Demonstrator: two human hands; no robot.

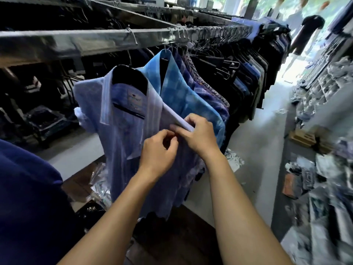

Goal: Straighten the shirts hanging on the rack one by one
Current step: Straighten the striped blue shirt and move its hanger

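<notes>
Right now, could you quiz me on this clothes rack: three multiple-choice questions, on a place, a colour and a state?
1. The sky-blue shirt is: A on the floor; B hanging beside the pale blue shirt; C on a shelf.
2. The pale blue shirt's hanger is: A white; B red; C black.
3. The left hand and right hand: A idle; B grip the pale blue shirt; C hold phones.
B, neighbours on the rail; C, dark inside the collar; B, fingers curl on its front edge.

The rack rail (91, 38) above the hands is glossy metal with wire hanger hooks (131, 35). The pale blue shirt (122, 131) is thin matt cloth; its hanger (129, 78) looks smooth black plastic.
</notes>
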